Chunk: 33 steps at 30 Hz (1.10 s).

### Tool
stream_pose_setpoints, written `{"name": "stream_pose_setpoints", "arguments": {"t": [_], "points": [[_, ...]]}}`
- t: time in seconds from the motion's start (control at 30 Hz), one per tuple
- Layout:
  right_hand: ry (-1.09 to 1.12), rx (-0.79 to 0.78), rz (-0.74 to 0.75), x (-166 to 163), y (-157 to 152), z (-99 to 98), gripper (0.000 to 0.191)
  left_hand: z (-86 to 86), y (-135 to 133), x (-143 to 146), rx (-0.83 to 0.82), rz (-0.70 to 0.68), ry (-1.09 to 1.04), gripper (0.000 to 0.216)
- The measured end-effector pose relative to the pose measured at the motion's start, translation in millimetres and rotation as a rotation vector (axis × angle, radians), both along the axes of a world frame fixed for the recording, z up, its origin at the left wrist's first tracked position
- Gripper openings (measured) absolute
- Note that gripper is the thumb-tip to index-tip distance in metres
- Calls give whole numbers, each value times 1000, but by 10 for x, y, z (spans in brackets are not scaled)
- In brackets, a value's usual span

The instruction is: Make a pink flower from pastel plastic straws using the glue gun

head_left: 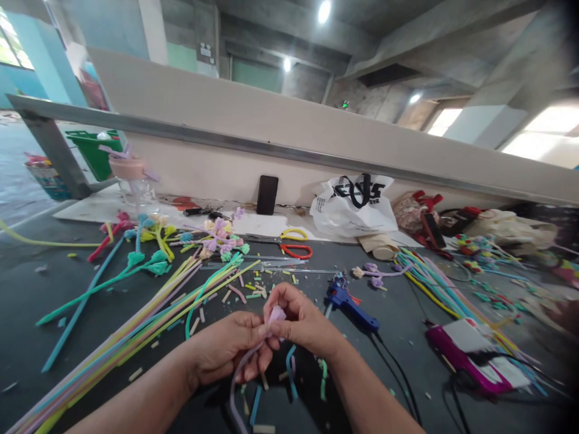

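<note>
My left hand [230, 352] and my right hand [301, 322] meet low in the middle of the dark table [40, 325]. Both pinch a lilac fuzzy stem [239, 374]; its top end [277, 313] is curled into a small bud between my right fingertips, and its tail hangs down under my left hand. Cut bits of coloured stems [253, 289] lie scattered just beyond the hands.
A long bundle of pastel stems [136, 328] runs along the left. Finished stem flowers [217, 238] lie behind. A blue glue gun [350, 304] with a black cord sits right of my hands. Scissors [296, 250], a phone [266, 194], a white bag [353, 205] and a magenta box [470, 355] stand around.
</note>
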State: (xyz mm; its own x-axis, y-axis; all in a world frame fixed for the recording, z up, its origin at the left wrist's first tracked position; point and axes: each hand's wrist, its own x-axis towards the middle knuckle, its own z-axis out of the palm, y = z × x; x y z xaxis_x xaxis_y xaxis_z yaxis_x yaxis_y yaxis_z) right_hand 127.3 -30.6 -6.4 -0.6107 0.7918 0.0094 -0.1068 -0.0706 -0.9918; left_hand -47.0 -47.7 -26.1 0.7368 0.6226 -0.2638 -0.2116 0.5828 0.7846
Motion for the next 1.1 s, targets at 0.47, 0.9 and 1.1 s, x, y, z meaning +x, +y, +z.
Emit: {"name": "stream_pose_setpoints", "arguments": {"t": [0.47, 0.9, 1.1], "points": [[58, 7, -75, 8, 35, 10, 43, -15, -53, 129, 158, 201, 142, 29], [68, 34, -168, 42, 86, -18, 20, 39, -45, 89, 133, 180, 60, 31], [55, 31, -106, 36, 85, -45, 19, 14, -6, 78, 12, 138, -2, 29]]}}
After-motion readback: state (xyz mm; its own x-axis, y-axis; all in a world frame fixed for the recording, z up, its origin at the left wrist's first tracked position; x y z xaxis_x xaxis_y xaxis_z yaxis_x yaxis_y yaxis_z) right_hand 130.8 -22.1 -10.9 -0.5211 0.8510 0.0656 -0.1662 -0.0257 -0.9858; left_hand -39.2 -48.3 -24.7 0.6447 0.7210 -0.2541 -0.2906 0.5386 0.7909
